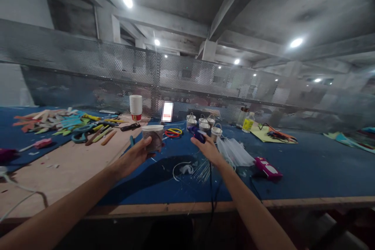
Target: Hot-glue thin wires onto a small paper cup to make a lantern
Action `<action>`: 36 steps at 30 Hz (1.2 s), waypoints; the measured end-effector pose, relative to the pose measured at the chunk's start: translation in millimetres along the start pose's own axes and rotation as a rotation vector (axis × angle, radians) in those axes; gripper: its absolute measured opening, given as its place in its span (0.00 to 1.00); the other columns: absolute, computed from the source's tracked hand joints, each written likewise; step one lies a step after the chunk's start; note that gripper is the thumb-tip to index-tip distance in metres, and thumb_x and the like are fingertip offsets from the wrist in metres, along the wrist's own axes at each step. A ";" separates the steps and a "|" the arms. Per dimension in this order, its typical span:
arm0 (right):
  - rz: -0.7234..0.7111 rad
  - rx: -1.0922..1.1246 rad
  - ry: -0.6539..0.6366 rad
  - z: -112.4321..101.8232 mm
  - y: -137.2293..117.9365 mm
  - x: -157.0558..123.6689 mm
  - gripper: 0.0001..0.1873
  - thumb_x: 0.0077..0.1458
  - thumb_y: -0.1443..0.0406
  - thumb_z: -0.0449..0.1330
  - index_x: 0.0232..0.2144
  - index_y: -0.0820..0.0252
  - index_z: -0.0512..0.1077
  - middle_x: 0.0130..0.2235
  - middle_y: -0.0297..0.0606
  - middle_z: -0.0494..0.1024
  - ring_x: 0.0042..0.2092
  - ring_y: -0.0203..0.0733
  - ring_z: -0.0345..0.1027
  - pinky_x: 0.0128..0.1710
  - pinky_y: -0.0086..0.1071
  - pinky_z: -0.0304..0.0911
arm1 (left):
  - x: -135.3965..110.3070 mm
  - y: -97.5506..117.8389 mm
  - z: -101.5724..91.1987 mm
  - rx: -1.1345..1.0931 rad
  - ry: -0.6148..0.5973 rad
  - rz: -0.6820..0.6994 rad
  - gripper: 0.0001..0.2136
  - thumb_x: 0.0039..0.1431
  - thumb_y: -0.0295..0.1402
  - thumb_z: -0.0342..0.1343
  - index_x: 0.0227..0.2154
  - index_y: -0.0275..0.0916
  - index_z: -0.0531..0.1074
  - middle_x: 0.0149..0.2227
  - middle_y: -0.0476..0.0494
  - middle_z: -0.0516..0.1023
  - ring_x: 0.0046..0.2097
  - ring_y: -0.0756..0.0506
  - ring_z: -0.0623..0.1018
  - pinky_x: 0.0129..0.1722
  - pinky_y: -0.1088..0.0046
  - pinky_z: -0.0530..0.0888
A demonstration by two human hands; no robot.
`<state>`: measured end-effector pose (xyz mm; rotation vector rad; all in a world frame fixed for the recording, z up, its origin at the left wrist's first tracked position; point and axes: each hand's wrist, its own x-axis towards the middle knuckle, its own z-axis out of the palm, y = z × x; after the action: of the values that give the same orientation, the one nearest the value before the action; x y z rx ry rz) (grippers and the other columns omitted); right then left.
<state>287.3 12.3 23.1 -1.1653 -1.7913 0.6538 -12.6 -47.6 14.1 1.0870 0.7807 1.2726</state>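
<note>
My left hand [143,152] is closed around a paper cup [152,136] with a white rim and a mottled grey-brown outside. The cup is upright, raised over the blue table, with its mouth up. My right hand [208,148] grips a dark blue glue gun [198,134], its front end pointing left toward the cup. A black cord [211,187] hangs below that hand. Just behind the glue gun stand several small cups with thin looped handles [216,132]. Below the hands lie thin clear strands [202,172] and a white scrap [186,169].
Left of centre stands a stack of white paper cups [136,105]. Scissors [79,134], craft sticks [43,116] and markers lie on the left board. A clear plastic bag [234,151], magenta box [268,168] and yellow bottle [248,123] are at right. Perforated metal panels [187,74] rise behind.
</note>
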 end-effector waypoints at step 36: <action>-0.538 0.048 -0.060 32.1 -30.7 -41.0 0.17 0.66 0.56 0.62 0.29 0.56 0.63 0.33 0.30 0.66 0.33 0.35 0.61 0.34 0.31 0.59 | 2.5 -11.5 6.9 0.136 -0.033 0.029 0.23 0.56 0.50 0.67 0.46 0.38 0.78 0.42 0.40 0.82 0.33 0.45 0.76 0.32 0.69 0.69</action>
<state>252.7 -36.8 16.2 -0.5891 -2.0124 0.4097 -1.8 -46.0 5.8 1.2300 0.8386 1.2369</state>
